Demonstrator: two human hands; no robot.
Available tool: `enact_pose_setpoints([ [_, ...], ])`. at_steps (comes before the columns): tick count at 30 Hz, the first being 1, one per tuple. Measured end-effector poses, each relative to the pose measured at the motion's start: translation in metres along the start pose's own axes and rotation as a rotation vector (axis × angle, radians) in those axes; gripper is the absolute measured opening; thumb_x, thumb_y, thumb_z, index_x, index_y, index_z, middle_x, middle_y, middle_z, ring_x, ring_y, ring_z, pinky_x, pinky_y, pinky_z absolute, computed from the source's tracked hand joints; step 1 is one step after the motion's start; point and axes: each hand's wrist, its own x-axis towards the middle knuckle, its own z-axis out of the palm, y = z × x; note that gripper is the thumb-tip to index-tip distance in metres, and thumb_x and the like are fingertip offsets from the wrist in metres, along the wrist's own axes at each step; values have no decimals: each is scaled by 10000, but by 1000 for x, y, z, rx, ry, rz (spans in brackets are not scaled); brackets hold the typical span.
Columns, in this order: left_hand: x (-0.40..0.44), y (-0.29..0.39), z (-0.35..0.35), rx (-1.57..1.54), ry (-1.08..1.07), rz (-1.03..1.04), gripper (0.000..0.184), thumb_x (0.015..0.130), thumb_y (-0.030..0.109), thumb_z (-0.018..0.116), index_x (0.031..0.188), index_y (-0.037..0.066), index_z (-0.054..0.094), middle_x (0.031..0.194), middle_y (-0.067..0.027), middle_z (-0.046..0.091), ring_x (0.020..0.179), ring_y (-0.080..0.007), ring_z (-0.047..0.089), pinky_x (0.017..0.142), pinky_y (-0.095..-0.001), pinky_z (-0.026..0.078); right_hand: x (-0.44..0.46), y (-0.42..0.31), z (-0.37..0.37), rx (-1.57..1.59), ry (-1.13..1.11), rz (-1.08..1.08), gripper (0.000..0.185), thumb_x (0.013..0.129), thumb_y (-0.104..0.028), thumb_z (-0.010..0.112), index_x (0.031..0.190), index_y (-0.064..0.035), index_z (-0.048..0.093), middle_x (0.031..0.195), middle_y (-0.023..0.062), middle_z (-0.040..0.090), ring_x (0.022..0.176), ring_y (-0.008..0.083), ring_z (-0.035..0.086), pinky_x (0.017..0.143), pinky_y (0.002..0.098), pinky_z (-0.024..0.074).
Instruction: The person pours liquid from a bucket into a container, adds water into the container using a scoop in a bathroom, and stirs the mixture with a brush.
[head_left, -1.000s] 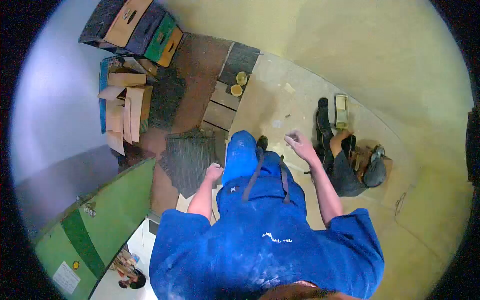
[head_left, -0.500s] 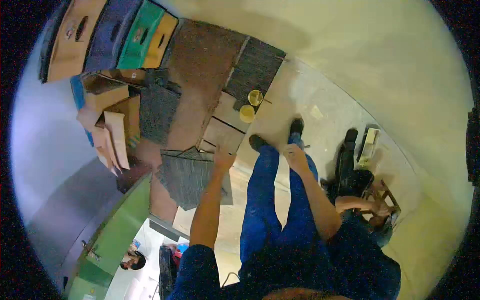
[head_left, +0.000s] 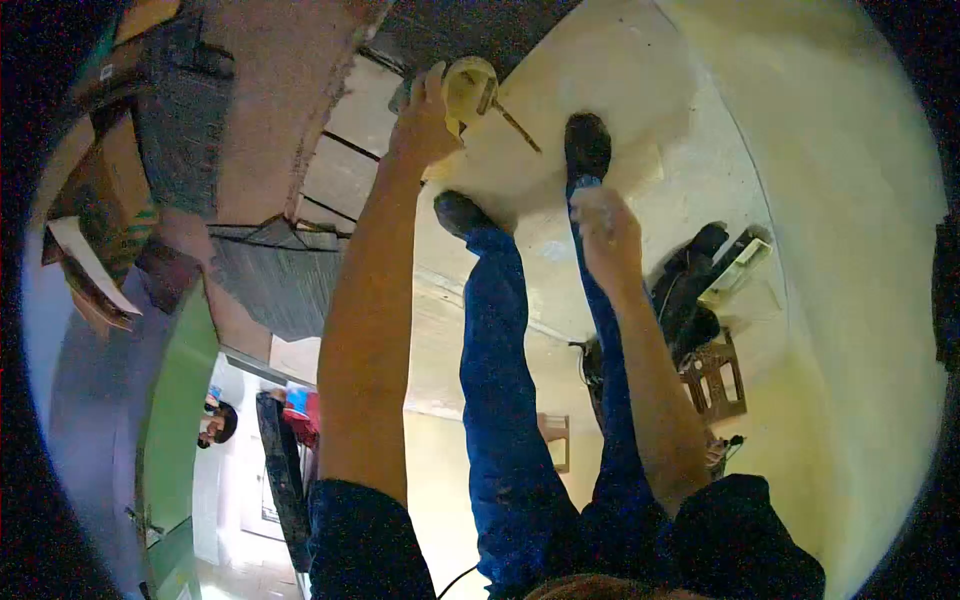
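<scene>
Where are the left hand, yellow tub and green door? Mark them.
Left hand [head_left: 424, 128], head view, back of hand.
Yellow tub [head_left: 460, 93], head view, side nearest that hand.
Green door [head_left: 178, 400], head view, flat face.

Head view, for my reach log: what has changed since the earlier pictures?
The left hand has reached forward to the yellow tub; whether it grips is unclear. The right hand has swung in over the right leg. The grey mat lies where it was.
</scene>
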Motion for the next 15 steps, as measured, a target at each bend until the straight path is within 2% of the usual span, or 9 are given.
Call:
enact_pose_setpoints([
  [1,5,-6,7,-24,18,25,1135,585,133,903,1511,128,246,1443,-206,397,1335,-430,414,1109,-514,381,21,-12,-5,-60,46,-27,213,928,-153,606,1088,-13,615,864,237,666,785,425,660,699,478,521],
  [2,7,-9,9,-41,43,54,1159,572,125,912,1517,141,241,1451,-203,392,1343,-422,411,1112,-511,381,44,-17,-5,-186,122,-186,177,992,-154,568,1080,-33,662,933,118,720,806,228,698,745,339,560],
  [4,7,-12,7,-38,110,117,1109,591,111,897,1509,159,277,1445,-185,410,1332,-399,429,1102,-504,389,100,-15,9,-416,161,-462,201,992,-186,599,1121,-42,655,990,155,713,841,285,699,781,355,565],
  [6,12,-12,4,-26,161,171,1057,607,98,883,1497,167,317,1434,-164,433,1318,-376,447,1089,-492,398,138,-44,25,-382,14,-594,238,942,-142,646,1164,-58,647,1093,183,674,937,322,682,815,385,572],
  [9,16,-14,6,3,192,244,961,640,100,858,1471,164,378,1411,-132,472,1288,-355,476,1068,-468,410,166,-85,34,-635,-286,-872,352,857,-112,702,1200,-74,637,1181,180,605,1008,331,656,848,428,571],
  [12,22,-16,12,24,255,349,842,703,154,822,1444,158,423,1396,-115,495,1263,-348,495,1058,-451,414,193,-70,58,-752,-487,-893,458,777,-89,732,1223,-93,629,1204,169,556,1036,346,647,876,454,562],
  [15,29,-19,27,63,296,419,752,753,207,784,1422,137,448,1406,-115,498,1282,-341,488,1065,-451,408,183,-78,82,-1015,-458,-565,460,769,-94,732,1217,-94,626,1208,171,538,1034,359,647,903,451,555],
])
